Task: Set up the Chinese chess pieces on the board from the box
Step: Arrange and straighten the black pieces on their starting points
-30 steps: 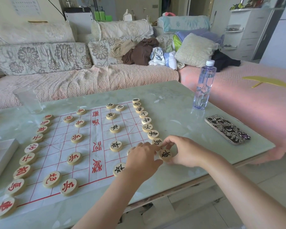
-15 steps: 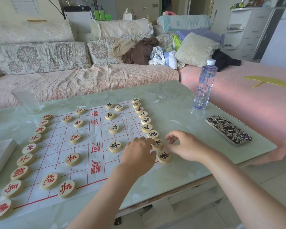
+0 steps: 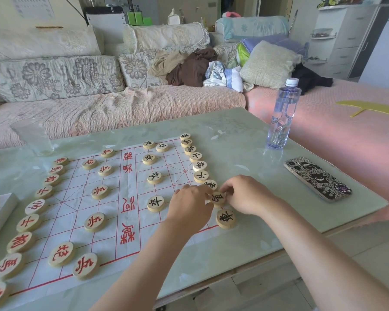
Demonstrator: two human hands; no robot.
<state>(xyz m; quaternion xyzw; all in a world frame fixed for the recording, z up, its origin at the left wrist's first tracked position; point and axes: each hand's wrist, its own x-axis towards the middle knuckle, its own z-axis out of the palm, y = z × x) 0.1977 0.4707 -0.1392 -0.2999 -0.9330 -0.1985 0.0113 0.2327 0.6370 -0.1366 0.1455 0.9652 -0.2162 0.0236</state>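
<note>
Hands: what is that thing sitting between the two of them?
In the head view, a black-lettered chess piece lies between the left hand and the right hand; both touch its edges.

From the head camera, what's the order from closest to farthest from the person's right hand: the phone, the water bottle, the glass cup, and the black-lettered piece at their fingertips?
1. The black-lettered piece, pinched in the right hand.
2. The phone, just to its right.
3. The water bottle, farther back on the right.
4. The glass cup, at the far left.
</note>
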